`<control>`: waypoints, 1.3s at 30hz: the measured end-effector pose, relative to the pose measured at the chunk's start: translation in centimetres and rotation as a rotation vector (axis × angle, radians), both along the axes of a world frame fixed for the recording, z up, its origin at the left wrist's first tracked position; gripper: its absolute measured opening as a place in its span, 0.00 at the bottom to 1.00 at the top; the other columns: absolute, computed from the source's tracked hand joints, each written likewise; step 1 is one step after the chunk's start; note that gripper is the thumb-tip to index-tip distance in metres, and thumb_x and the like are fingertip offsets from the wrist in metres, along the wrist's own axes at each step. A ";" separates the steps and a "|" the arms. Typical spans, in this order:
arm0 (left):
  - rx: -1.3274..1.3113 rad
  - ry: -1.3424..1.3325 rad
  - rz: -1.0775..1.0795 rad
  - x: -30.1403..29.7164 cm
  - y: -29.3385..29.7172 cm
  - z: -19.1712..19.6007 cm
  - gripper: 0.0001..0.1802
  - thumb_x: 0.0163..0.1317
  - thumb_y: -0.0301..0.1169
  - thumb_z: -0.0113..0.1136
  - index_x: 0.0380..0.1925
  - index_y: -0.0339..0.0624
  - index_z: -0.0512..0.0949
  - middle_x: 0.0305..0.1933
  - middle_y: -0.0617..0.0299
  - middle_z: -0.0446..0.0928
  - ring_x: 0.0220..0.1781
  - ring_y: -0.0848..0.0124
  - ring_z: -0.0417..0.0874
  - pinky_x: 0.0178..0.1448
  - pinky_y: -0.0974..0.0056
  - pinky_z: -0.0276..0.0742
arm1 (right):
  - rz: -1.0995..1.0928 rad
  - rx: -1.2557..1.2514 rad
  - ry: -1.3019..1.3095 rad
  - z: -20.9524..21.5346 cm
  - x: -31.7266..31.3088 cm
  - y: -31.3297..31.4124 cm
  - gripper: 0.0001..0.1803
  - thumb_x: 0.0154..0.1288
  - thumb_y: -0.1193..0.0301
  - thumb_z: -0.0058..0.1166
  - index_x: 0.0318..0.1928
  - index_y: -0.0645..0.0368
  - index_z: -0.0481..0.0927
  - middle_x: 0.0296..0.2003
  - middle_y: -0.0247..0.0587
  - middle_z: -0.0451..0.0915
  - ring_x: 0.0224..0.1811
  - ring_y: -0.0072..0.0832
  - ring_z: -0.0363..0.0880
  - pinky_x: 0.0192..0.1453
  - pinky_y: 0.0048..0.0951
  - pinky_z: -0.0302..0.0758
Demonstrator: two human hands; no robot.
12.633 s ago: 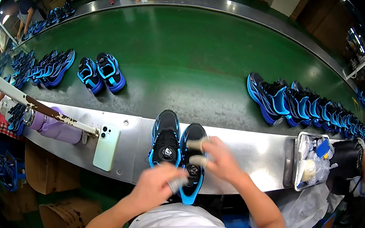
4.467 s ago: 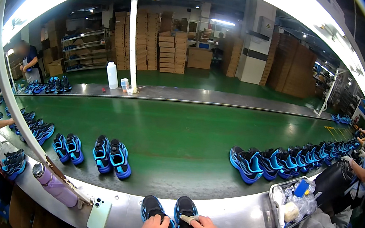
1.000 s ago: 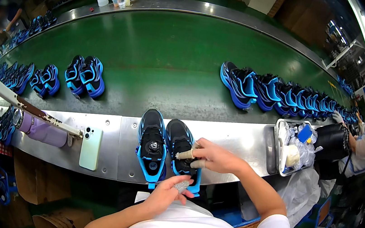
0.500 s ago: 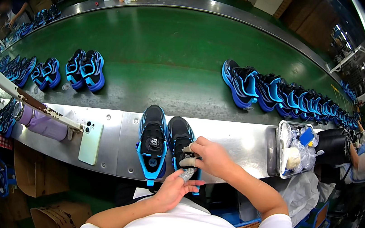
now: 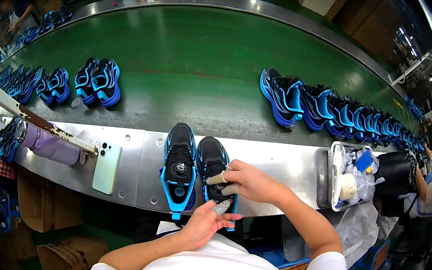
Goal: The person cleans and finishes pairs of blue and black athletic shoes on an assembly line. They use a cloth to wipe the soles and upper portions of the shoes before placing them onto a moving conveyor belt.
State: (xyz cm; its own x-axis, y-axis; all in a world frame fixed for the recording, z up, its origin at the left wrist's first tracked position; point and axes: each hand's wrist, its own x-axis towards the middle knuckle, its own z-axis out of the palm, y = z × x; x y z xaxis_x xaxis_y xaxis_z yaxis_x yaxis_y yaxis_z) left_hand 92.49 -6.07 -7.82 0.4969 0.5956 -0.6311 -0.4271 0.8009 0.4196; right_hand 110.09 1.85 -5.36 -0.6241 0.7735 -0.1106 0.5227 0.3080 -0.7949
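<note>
Two black sneakers with bright blue trim stand side by side on the metal ledge in front of me, toes pointing away. The left sneaker (image 5: 180, 157) has a round dial on its tongue and is untouched. At the right sneaker (image 5: 212, 152), my right hand (image 5: 253, 183) pinches around the tongue with fingers in beige finger covers; the exact grip is partly hidden. My left hand (image 5: 205, 225) holds the heel opening of that same sneaker, its thumb wrapped in something grey and the other fingers curved beside the collar.
A pale green phone (image 5: 107, 167) and a lilac bottle (image 5: 55, 146) lie to the left. On the right stands a white tray (image 5: 336, 177) of plastic-wrapped items. Beyond, the green belt (image 5: 194, 51) carries sneaker pairs (image 5: 98, 81) and a long sneaker row (image 5: 316, 107). Co-workers sit at both sides.
My right hand's fingers have shifted slightly over the right sneaker's tongue. The sneakers on the belt have moved a little to the left. My left hand stays at the heel.
</note>
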 end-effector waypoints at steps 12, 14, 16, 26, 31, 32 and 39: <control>0.012 -0.022 -0.038 -0.1 0.2 -0.2 0.15 0.72 0.24 0.39 0.56 0.34 0.64 0.56 0.54 0.70 0.56 0.55 0.79 0.48 0.60 0.81 | -0.076 0.058 -0.247 -0.1 -1.0 -0.7 0.16 0.53 0.69 0.62 0.44 0.53 0.81 0.38 0.44 0.72 0.41 0.42 0.76 0.44 0.37 0.75; -0.001 -0.007 -0.048 -0.1 0.3 0.0 0.14 0.72 0.25 0.39 0.56 0.34 0.64 0.56 0.53 0.70 0.56 0.55 0.79 0.48 0.61 0.81 | -0.083 0.040 -0.326 -0.4 -1.0 -0.4 0.18 0.55 0.67 0.64 0.49 0.49 0.82 0.40 0.42 0.72 0.44 0.39 0.74 0.45 0.34 0.73; -0.014 0.004 -0.069 0.0 0.3 0.1 0.14 0.72 0.25 0.39 0.55 0.34 0.64 0.56 0.53 0.70 0.56 0.55 0.79 0.47 0.61 0.81 | 0.004 0.178 0.060 -1.3 0.1 0.0 0.16 0.56 0.66 0.62 0.47 0.50 0.82 0.39 0.40 0.74 0.41 0.40 0.76 0.41 0.37 0.74; -0.002 -0.037 -0.046 0.0 -0.1 -0.8 0.16 0.73 0.30 0.44 0.57 0.35 0.64 0.58 0.54 0.69 0.57 0.51 0.78 0.42 0.59 0.81 | -0.039 0.120 0.108 -1.2 -0.1 -0.5 0.16 0.53 0.69 0.63 0.45 0.55 0.81 0.35 0.41 0.72 0.37 0.41 0.77 0.38 0.37 0.76; -0.003 -0.028 -0.029 -0.1 0.1 -0.9 0.16 0.73 0.29 0.44 0.57 0.35 0.64 0.58 0.54 0.69 0.58 0.51 0.78 0.43 0.59 0.81 | -0.092 0.103 0.002 -1.4 -0.6 -1.4 0.18 0.54 0.67 0.64 0.47 0.51 0.82 0.37 0.42 0.71 0.38 0.40 0.77 0.39 0.37 0.76; -0.020 -0.038 -0.048 -0.2 0.1 -1.2 0.17 0.73 0.30 0.44 0.58 0.35 0.64 0.59 0.54 0.69 0.58 0.51 0.78 0.43 0.59 0.81 | -0.200 0.100 -0.108 -1.3 -1.1 -2.3 0.17 0.55 0.67 0.63 0.47 0.50 0.82 0.39 0.43 0.71 0.39 0.39 0.76 0.41 0.36 0.76; 0.016 -0.024 -0.054 0.1 0.0 -0.9 0.18 0.74 0.30 0.43 0.59 0.34 0.63 0.61 0.54 0.68 0.59 0.51 0.77 0.43 0.59 0.81 | 0.089 0.204 0.186 -3.2 0.6 0.7 0.17 0.53 0.66 0.64 0.46 0.50 0.82 0.34 0.40 0.73 0.36 0.38 0.77 0.38 0.37 0.75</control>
